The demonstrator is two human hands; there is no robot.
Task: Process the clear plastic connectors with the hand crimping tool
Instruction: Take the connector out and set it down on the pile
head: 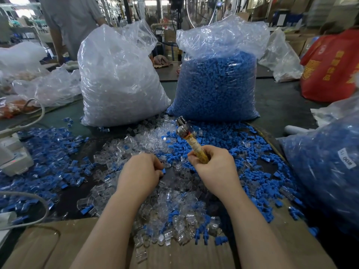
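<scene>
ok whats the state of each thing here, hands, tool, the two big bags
left hand: curled on a blue piece in the pile
right hand: gripping the tool handle
tool: raised, head tilted away
clear bag: open-topped, upright, full
blue bag: open-topped, upright, full

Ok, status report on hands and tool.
Right hand grips crimping tool, head raised. Left hand curled in clear connectors, pick unclear. Blue pieces mixed in.

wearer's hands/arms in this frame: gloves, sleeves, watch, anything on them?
Nothing worn that shows. The left hand and right hand are bare, no gloves, rings or tape visible. Both forearms are bare down to the bottom edge, no sleeve cuffs, watch or bands in view.
</scene>
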